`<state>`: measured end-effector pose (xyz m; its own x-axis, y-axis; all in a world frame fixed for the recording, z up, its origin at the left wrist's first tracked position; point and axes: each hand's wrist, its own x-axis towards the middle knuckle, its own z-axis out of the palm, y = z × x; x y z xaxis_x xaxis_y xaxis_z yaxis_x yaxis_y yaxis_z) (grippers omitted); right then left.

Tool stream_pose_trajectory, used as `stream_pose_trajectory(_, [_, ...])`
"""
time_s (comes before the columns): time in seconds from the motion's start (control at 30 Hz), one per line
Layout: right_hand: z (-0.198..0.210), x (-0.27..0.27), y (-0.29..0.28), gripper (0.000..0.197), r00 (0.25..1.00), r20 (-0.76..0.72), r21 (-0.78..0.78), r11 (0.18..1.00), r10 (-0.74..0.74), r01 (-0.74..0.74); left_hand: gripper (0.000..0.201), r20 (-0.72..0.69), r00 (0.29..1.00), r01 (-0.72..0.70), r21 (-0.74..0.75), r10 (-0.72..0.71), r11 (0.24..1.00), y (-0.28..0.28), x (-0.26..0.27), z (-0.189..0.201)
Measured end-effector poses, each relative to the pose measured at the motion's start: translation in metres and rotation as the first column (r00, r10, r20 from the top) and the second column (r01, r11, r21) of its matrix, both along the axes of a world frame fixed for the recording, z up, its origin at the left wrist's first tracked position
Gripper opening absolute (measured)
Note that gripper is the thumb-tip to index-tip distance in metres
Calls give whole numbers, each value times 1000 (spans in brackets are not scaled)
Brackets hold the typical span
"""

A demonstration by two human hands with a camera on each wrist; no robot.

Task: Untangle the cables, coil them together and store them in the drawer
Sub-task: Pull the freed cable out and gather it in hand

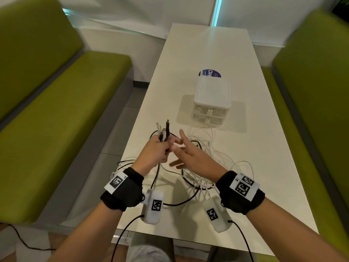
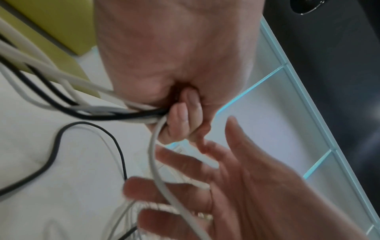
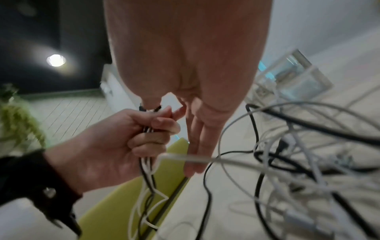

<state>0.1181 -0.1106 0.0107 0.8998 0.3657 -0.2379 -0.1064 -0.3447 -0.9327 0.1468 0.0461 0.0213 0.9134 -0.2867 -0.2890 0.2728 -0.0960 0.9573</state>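
My left hand (image 1: 157,149) grips a bunch of black and white cable ends (image 1: 164,129), their plugs sticking up above the fist. The same grip shows in the left wrist view (image 2: 180,116) and in the right wrist view (image 3: 148,129). My right hand (image 1: 186,155) is beside it with fingers spread and straight, holding nothing; a white cable (image 3: 195,160) runs across its fingers (image 3: 197,146). The rest of the tangled cables (image 1: 204,167) lies on the white table (image 1: 245,157). A small white drawer unit (image 1: 211,103) stands beyond them, drawers closed.
Green benches (image 1: 56,129) flank the table on both sides. A round blue sticker (image 1: 210,72) lies behind the drawer unit. The table's left edge is just under my left hand. Black sensor leads (image 1: 124,233) hang from my wrists.
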Motion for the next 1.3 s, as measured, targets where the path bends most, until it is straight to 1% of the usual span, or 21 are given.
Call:
stream_pose_trajectory(0.03, [-4, 0, 0, 76, 999, -28, -24, 999, 41, -42, 26, 14, 1000, -21, -35, 21, 999, 2, 0, -1])
stream_pose_trajectory(0.1, [-11, -3, -1, 81, 977, -68, -215, 953, 202, -212, 27, 27, 997, -67, -130, 71, 989, 5, 2, 0])
stream_pose_trajectory(0.17, [-17, -7, -1, 70, 947, -79, -369, 873, 312, -318, 28, 14, 991, -125, -243, 133, 962, 10, 5, 4])
stream_pose_trajectory(0.2, [-21, -8, 0, 62, 941, -69, -381, 863, 331, -332, 28, -6, 987, -154, -301, 159, 941, 12, 5, 6])
stream_pose_trajectory(0.27, [-22, -12, 7, 60, 950, -36, -358, 884, 309, -301, 29, -45, 980, -195, -395, 193, 898, 15, 5, 10])
stream_pose_trajectory(0.33, [-21, -11, 16, 61, 973, 3, -334, 917, 232, -218, 30, -52, 979, -200, -442, 198, 874, 14, 3, 13])
stream_pose_trajectory(0.4, [-20, -9, 25, 33, 987, 18, -316, 938, 158, -144, 31, -26, 979, -191, -464, 202, 865, 14, 2, 18])
stream_pose_trajectory(0.43, [-19, -8, 27, 35, 989, 44, -341, 932, 144, -121, 31, 3, 978, -186, -455, 210, 871, 15, 2, 21])
stream_pose_trajectory(0.5, [-15, -6, 24, 55, 982, 115, -443, 892, 150, -85, 31, 107, 969, -172, -359, 224, 917, 24, 6, 30])
stream_pose_trajectory(0.6, [-11, -1, 7, 62, 968, 209, -450, 893, 140, -32, 31, 293, 935, -180, -93, 199, 979, 42, 15, 39])
stream_pose_trajectory(0.7, [-13, 4, -14, 60, 954, 253, -498, 867, 162, -15, 31, 362, 913, -233, 83, 189, 969, 56, 22, 36])
stream_pose_trajectory(0.77, [-14, 7, -23, 58, 951, 258, -531, 847, 172, -10, 26, 414, 904, -220, 229, 110, 948, 52, 22, 24])
stream_pose_trajectory(0.83, [-14, 10, -24, 57, 951, 259, -547, 837, 169, 0, 17, 435, 895, -110, 436, -102, 893, 38, 16, 7])
stream_pose_trajectory(0.9, [-14, 14, -21, 57, 955, 262, -545, 838, 141, 26, 13, 377, 865, 21, 632, -331, 774, 20, 5, -9])
stream_pose_trajectory(0.97, [-13, 17, -19, 52, 960, 250, -561, 827, 127, 37, 12, 285, 863, 86, 731, -418, 676, 8, -7, -14])
stream_pose_trajectory(1.03, [-13, 19, -20, 46, 964, 231, -572, 820, 132, 25, 15, 291, 857, 59, 765, -425, 641, 4, -10, -14])
stream_pose_trajectory(1.1, [-13, 20, -22, 44, 966, 222, -555, 832, 129, 16, 16, 306, 865, 17, 775, -398, 632, 4, -7, -9])
stream_pose_trajectory(1.17, [-13, 20, -22, 45, 965, 228, -541, 841, 127, 17, 23, 348, 886, -44, 721, -306, 692, 6, -1, -3])
stream_pose_trajectory(1.23, [-14, 19, -24, 51, 962, 245, -539, 842, 121, 31, 28, 414, 908, -181, 529, -66, 829, 13, 5, 4])
stream_pose_trajectory(1.27, [-15, 18, -27, 53, 962, 251, -528, 848, 108, 43, 29, 435, 896, -284, 399, 93, 872, 18, 10, 8])
stream_pose_trajectory(1.3, [-16, 18, -30, 55, 962, 257, -507, 860, 87, 58, 30, 425, 874, -375, 282, 236, 883, 26, 15, 11])
